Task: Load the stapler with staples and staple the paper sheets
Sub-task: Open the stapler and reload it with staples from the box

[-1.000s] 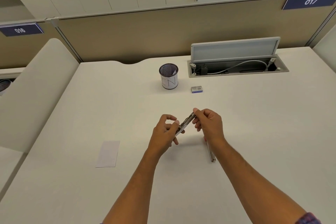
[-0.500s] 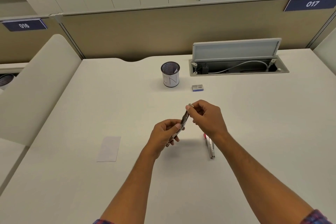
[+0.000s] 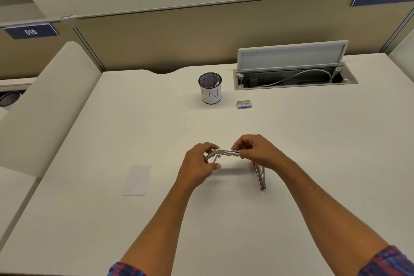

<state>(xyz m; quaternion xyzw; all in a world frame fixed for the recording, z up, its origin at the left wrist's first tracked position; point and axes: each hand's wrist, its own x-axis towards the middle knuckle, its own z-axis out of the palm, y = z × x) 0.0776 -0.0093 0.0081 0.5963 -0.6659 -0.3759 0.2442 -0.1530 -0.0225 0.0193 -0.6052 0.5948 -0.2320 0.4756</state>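
Observation:
A slim metal stapler part (image 3: pixel 225 153) hangs level above the middle of the white desk (image 3: pixel 313 152), held at both ends. My left hand (image 3: pixel 198 167) grips its left end, where a small hinged piece hangs down. My right hand (image 3: pixel 255 151) pinches its right end. A second metal stapler piece (image 3: pixel 261 178) with a red tip lies on the desk just below my right wrist, partly hidden by it. The small box of staples (image 3: pixel 244 104) lies further back. A folded stack of white paper sheets (image 3: pixel 137 179) rests to the left.
A mesh pen cup (image 3: pixel 210 88) with a white label stands at the back middle. Behind the staple box, an open cable tray (image 3: pixel 295 78) with its lid raised is set into the desk. A beige partition runs along the far edge, and a low divider stands at the left.
The metal part has swung from steeply tilted to level. My left hand has risen and both hands now hold it end to end. The piece on the desk has not moved.

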